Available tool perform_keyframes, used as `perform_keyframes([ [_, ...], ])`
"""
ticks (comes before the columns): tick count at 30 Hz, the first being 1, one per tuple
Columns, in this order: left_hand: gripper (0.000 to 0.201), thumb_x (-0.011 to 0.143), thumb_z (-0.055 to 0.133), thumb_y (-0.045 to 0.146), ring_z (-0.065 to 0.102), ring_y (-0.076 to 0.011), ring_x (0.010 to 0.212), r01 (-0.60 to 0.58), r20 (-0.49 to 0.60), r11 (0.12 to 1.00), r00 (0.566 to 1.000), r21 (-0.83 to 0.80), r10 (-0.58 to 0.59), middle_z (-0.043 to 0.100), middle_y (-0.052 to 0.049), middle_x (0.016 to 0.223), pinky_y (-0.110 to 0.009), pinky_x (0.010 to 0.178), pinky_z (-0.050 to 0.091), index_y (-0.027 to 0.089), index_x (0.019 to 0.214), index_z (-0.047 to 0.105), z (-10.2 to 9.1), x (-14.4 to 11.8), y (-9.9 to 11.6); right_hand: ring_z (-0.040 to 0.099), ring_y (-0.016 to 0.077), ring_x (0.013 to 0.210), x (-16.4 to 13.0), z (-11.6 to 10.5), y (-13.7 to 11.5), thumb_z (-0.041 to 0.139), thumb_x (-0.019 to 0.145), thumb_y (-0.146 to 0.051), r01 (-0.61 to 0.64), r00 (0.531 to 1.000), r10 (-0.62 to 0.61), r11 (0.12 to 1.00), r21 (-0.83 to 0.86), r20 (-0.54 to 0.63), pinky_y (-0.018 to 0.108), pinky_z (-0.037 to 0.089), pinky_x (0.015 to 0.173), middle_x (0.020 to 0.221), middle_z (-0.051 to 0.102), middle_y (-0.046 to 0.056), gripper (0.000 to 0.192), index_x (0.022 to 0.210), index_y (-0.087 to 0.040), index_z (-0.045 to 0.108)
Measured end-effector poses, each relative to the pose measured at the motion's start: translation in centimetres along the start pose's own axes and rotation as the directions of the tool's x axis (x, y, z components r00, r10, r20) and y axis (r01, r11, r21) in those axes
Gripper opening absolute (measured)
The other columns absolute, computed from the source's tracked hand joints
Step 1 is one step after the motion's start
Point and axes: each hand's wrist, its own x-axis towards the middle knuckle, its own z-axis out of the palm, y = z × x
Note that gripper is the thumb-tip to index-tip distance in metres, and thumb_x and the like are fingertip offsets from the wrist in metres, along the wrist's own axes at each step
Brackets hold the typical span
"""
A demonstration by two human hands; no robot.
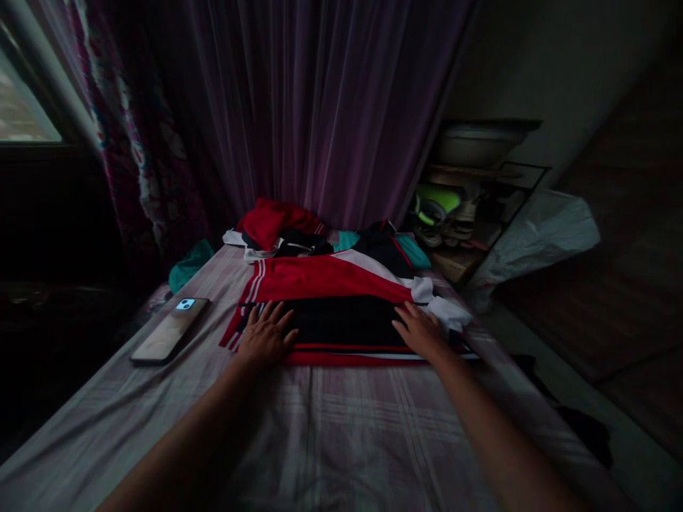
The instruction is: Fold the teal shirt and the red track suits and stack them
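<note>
I've got left hand (265, 333) and right hand (421, 331) spread flat on the red-and-black jersey (341, 313) lying mid-bed (331, 427), looks light, limp, slippery-ish, best pinched at the near hem corners

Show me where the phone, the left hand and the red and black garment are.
phone (171, 331): head view, middle of its back.
left hand (265, 336): head view, back of the hand.
red and black garment (341, 320): head view, black middle panel.
</note>
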Motion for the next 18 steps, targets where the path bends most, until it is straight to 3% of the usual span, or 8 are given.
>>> perform_keyframes([
  [5,0.054,0.097,0.038,0.054,0.034,-0.0334,0.146,-0.002,-0.003,1.0,1.0,0.001,0.002,0.048,-0.008,0.153,-0.06,0.118,0.022,0.028,0.142,0.054,-0.2,-0.3,0.1,0.037,0.0267,0.144,1.3,-2.4,-8.1,0.038,0.099,-0.036,0.257,0.953,-0.227,0.956,0.14,-0.199,0.055,0.022,0.117,0.156,0.043,0.011,0.05,0.147,-0.025,0.048],
  [8,0.053,0.097,0.039,0.054,0.034,-0.0325,0.146,-0.004,-0.017,1.0,1.0,-0.005,0.004,0.048,-0.007,0.154,-0.06,0.119,0.022,0.03,0.142,0.054,-0.2,-0.4,0.1,0.029,0.0252,0.148,1.7,-1.5,-10.3,0.035,0.1,-0.039,0.275,0.962,-0.27,0.95,0.146,-0.051,0.054,0.018,0.12,0.161,0.034,0.01,0.054,0.151,-0.024,0.041],
  [10,0.052,0.097,0.039,0.053,0.034,-0.0325,0.145,-0.008,-0.022,1.0,1.0,-0.012,0.008,0.048,-0.007,0.154,-0.06,0.118,0.023,0.03,0.142,0.053,-0.2,-0.4,0.1,0.029,0.0268,0.148,1.9,-0.4,-10.2,0.035,0.1,-0.043,0.192,0.968,-0.209,0.973,0.127,0.136,0.056,0.018,0.119,0.161,0.032,0.012,0.055,0.152,-0.023,0.041],
  [12,0.053,0.097,0.039,0.054,0.034,-0.0331,0.145,-0.013,-0.017,1.0,1.0,-0.016,0.012,0.048,-0.007,0.154,-0.06,0.118,0.023,0.03,0.142,0.054,-0.1,-0.4,0.0,0.03,0.0274,0.148,2.0,0.7,-9.2,0.033,0.1,-0.046,0.148,0.952,-0.172,0.983,0.11,0.253,0.057,0.019,0.118,0.162,0.032,0.012,0.057,0.152,-0.023,0.04],
  [14,0.053,0.097,0.04,0.054,0.035,-0.0335,0.145,-0.011,-0.01,1.0,1.0,-0.018,0.011,0.048,-0.007,0.153,-0.061,0.118,0.023,0.029,0.142,0.054,0.1,-0.3,-0.1,0.03,0.0266,0.148,1.9,1.5,-7.4,0.032,0.1,-0.048,0.155,0.95,-0.175,0.983,0.096,0.259,0.057,0.02,0.119,0.161,0.033,0.012,0.057,0.152,-0.024,0.04],
  [18,0.055,0.097,0.04,0.055,0.033,-0.0338,0.146,-0.003,-0.02,1.0,1.0,-0.027,0.003,0.048,-0.008,0.153,-0.06,0.118,0.023,0.029,0.143,0.053,0.6,-0.2,-0.2,0.036,0.0261,0.146,0.8,2.9,-1.6,0.034,0.099,-0.046,0.164,0.977,-0.171,0.984,0.065,0.131,0.053,0.027,0.118,0.157,0.041,0.009,0.054,0.147,-0.025,0.048],
])
